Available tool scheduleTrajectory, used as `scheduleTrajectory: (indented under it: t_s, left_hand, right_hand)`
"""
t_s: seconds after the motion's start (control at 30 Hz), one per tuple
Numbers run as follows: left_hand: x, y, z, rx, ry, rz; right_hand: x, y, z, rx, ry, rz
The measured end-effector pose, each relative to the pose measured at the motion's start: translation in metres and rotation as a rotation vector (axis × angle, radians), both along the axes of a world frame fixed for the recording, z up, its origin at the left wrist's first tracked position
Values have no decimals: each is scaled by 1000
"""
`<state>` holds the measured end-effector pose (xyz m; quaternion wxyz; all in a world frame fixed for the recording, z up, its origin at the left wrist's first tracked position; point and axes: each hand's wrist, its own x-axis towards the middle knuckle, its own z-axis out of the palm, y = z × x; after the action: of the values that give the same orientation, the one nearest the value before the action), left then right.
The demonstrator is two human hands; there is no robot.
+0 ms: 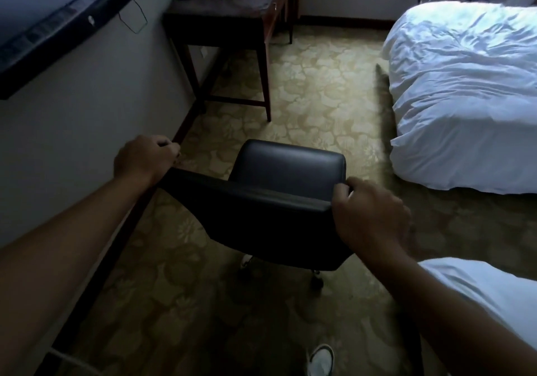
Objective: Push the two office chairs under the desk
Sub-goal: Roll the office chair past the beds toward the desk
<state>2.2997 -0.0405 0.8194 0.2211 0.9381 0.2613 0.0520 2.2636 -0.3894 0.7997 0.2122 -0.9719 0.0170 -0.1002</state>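
I see one black office chair (273,201) in front of me, on the patterned carpet (319,91) with its seat facing away. My left hand (145,157) is curled tight over the left end of the chair's backrest top, right beside the wall (87,108). My right hand (369,216) is clamped on the right end of the same top edge, fingers wrapped over it. So both hands are holding the one chair. Two of its casters show below the backrest, on the carpet.

One dark wooden desk (220,18) stands farther on against the wall, well apart from the chair, with open floor between them. Some clutter lies on its top; I cannot tell what it is. One bed (465,91) with white bedding fills the right side. One dark screen (58,21) hangs on the wall at upper left. One shoe (321,359) shows at the bottom edge.
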Motion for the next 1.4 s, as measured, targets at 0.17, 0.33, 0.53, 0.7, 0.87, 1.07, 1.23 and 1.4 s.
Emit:
scheduleTrajectory:
  t_s: [0.17,0.33,0.53,0.7,0.87,1.07,1.23,1.4]
  left_hand:
    - [57,32,1,8,-15,49]
    - [105,54,1,14,-25,30]
    - [168,71,0,-39,-188,-14]
    - [219,79,-4,-49,-285,-94]
    - [270,87,-4,-72,-248,-140]
    - [341,77,3,-74,-238,-180]
    - [406,68,3,-44,-246,-218]
    - [475,40,-3,-23,-227,-219]
  right_hand:
    - [55,29,-3,-117,116,380]
    - [105,48,-3,-42,242,380]
    - [159,66,13,-51,287,297]
    - [199,78,21,-70,308,169]
    - [252,91,23,-29,216,28]
    - [325,85,20,-151,216,50]
    - [387,77,15,-467,193,199]
    - [464,51,9,-434,163,138]
